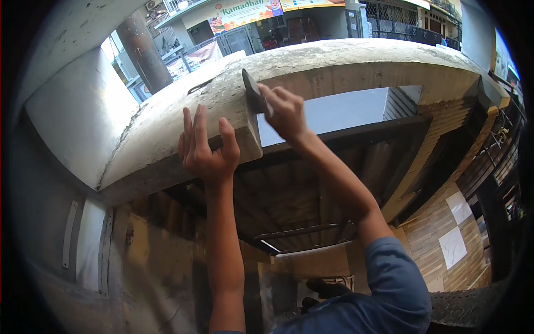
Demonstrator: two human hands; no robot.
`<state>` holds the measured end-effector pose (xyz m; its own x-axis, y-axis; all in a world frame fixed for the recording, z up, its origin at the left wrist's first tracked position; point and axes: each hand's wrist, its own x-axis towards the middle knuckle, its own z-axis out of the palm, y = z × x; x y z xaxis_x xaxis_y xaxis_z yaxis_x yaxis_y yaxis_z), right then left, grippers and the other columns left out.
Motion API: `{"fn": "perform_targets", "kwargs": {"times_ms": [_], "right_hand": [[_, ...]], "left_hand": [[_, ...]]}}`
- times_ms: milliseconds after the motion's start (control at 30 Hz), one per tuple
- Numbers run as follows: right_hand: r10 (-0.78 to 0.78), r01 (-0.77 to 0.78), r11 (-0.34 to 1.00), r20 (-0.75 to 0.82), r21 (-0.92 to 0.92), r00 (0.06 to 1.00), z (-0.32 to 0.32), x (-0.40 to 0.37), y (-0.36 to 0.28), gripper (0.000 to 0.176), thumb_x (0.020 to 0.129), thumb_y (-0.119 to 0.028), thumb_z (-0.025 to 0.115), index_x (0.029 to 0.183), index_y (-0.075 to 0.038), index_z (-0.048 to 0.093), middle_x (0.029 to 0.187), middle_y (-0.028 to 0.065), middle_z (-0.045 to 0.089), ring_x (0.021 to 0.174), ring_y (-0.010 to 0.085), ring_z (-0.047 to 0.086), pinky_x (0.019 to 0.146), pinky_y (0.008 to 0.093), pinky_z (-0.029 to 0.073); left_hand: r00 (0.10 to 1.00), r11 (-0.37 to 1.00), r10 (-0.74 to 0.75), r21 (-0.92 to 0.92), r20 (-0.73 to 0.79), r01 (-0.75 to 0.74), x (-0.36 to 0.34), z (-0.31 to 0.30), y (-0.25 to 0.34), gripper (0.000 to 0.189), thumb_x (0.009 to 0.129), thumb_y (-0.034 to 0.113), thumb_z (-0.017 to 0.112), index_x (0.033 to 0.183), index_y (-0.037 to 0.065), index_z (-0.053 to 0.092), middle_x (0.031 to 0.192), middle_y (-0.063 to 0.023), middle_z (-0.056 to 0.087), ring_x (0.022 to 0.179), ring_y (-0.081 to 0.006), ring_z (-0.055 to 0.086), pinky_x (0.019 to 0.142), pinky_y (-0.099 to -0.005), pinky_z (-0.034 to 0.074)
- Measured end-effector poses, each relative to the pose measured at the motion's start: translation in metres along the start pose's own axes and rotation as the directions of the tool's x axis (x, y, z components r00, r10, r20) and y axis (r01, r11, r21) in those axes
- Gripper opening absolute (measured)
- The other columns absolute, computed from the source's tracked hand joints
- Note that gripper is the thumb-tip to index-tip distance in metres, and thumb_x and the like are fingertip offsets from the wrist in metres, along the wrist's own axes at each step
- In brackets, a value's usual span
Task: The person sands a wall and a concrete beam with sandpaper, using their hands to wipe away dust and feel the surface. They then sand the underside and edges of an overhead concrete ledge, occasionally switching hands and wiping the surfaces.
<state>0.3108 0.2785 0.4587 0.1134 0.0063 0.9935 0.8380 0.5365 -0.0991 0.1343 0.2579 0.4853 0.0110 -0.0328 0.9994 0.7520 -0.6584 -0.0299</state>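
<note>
In the head view, my right hand (pixel 285 111) is closed around a trowel (pixel 253 93) with a flat dark grey blade. The handle is hidden in my fist. The blade stands at a steep tilt, its tip pointing up, right by the corner of a rough concrete ledge (pixel 317 64). To its left, my left hand (pixel 210 146) is open at the front of the ledge, fingers raised and spread, holding nothing. A small dark curved piece (pixel 199 86) lies on the ledge top beyond my left fingers.
Below the ledge runs a dark beam (pixel 356 129) over a slatted, shadowed structure. A rusty round post (pixel 143 53) rises behind the ledge at the left. At the right are a wood-patterned floor (pixel 439 236) with pale tiles. Across the way hangs a colourful banner (pixel 245 14).
</note>
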Motion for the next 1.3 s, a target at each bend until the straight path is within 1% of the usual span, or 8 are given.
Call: {"fn": "perform_targets", "kwargs": {"times_ms": [233, 533, 700, 767, 967, 1033, 1133, 1300], "right_hand": [[0.124, -0.122, 0.992, 0.248, -0.021, 0.961, -0.020, -0.041, -0.004, 0.022, 0.075, -0.006, 0.065, 0.097, -0.007, 0.068, 0.069, 0.0122, 0.059, 0.062, 0.0329, 0.062, 0.054, 0.0425, 0.051], [0.031, -0.028, 0.999, 0.183, -0.016, 0.983, -0.029, -0.014, 0.039, 0.006, 0.076, -0.005, 0.067, 0.078, -0.002, 0.063, 0.070, 0.0142, 0.061, 0.062, 0.0320, 0.063, 0.053, 0.0388, 0.049], [0.160, -0.136, 0.961, 0.085, -0.240, 0.983, -0.083, -0.015, 0.084, 0.016, 0.079, -0.015, 0.077, 0.077, -0.002, 0.068, 0.068, 0.0128, 0.065, 0.058, 0.0243, 0.065, 0.053, 0.0339, 0.049], [0.234, -0.232, 0.952, -0.018, -0.200, 0.972, -0.079, -0.014, 0.088, 0.038, 0.077, -0.025, 0.079, 0.061, -0.004, 0.052, 0.060, 0.0127, 0.056, 0.052, 0.0303, 0.057, 0.047, 0.0374, 0.044], [0.240, -0.226, 0.952, 0.041, -0.208, 0.970, -0.035, -0.015, 0.047, 0.029, 0.075, -0.024, 0.081, 0.074, -0.002, 0.061, 0.064, 0.0147, 0.058, 0.054, 0.0321, 0.059, 0.050, 0.0373, 0.044], [0.081, -0.101, 0.967, -0.095, -0.235, 0.992, -0.045, -0.022, 0.070, 0.043, 0.077, -0.025, 0.079, 0.061, -0.006, 0.045, 0.056, 0.0111, 0.051, 0.047, 0.0296, 0.053, 0.045, 0.0392, 0.040], [0.139, -0.196, 0.922, -0.189, -0.333, 0.972, -0.095, -0.027, 0.111, 0.022, 0.081, -0.023, 0.075, 0.079, -0.004, 0.066, 0.063, 0.0145, 0.062, 0.053, 0.0294, 0.062, 0.047, 0.0370, 0.045], [0.303, -0.430, 0.646, -0.305, -0.631, 0.903, -0.179, -0.030, 0.133, 0.043, 0.076, -0.045, 0.076, 0.084, -0.003, 0.071, 0.071, 0.0175, 0.067, 0.067, 0.0377, 0.066, 0.058, 0.0411, 0.051]], "left_hand": [[0.999, 0.999, -0.040, -0.011, -0.005, 0.040, 0.000, 0.001, 0.004, 0.034, 0.083, 0.022, 0.062, 0.113, 0.007, 0.069, 0.122, -0.0219, 0.062, 0.104, -0.0349, 0.064, 0.092, -0.0411, 0.046], [1.000, 0.999, 0.001, 0.032, 0.010, -0.001, 0.001, -0.001, 0.001, 0.035, 0.084, 0.023, 0.058, 0.111, 0.002, 0.067, 0.111, -0.0153, 0.069, 0.114, -0.0334, 0.061, 0.091, -0.0420, 0.046], [0.999, 0.999, -0.016, 0.039, 0.031, 0.015, -0.002, -0.001, 0.000, 0.035, 0.084, 0.022, 0.059, 0.113, 0.004, 0.067, 0.117, -0.0190, 0.065, 0.113, -0.0334, 0.061, 0.094, -0.0418, 0.045], [0.999, 0.999, -0.021, 0.037, 0.046, 0.019, -0.001, 0.000, -0.001, 0.034, 0.083, 0.021, 0.060, 0.113, 0.006, 0.068, 0.122, -0.0223, 0.062, 0.111, -0.0337, 0.062, 0.096, -0.0410, 0.044], [0.999, 0.999, -0.008, 0.044, 0.051, 0.006, 0.001, -0.002, 0.001, 0.035, 0.085, 0.022, 0.056, 0.111, 0.002, 0.067, 0.111, -0.0142, 0.069, 0.116, -0.0327, 0.060, 0.091, -0.0411, 0.046], [0.998, 0.999, 0.007, 0.036, 0.065, -0.009, 0.001, -0.004, -0.002, 0.035, 0.085, 0.023, 0.055, 0.109, 0.001, 0.068, 0.110, -0.0134, 0.070, 0.117, -0.0326, 0.059, 0.092, -0.0412, 0.046], [0.996, 1.000, 0.029, 0.006, 0.081, -0.030, 0.000, -0.003, -0.008, 0.033, 0.084, 0.020, 0.057, 0.109, 0.003, 0.069, 0.113, -0.0204, 0.067, 0.114, -0.0355, 0.060, 0.095, -0.0431, 0.046], [0.997, 0.998, 0.061, 0.023, 0.041, -0.062, 0.002, -0.002, -0.007, 0.034, 0.084, 0.022, 0.055, 0.107, 0.001, 0.069, 0.109, -0.0174, 0.069, 0.116, -0.0343, 0.059, 0.097, -0.0433, 0.045]]}}
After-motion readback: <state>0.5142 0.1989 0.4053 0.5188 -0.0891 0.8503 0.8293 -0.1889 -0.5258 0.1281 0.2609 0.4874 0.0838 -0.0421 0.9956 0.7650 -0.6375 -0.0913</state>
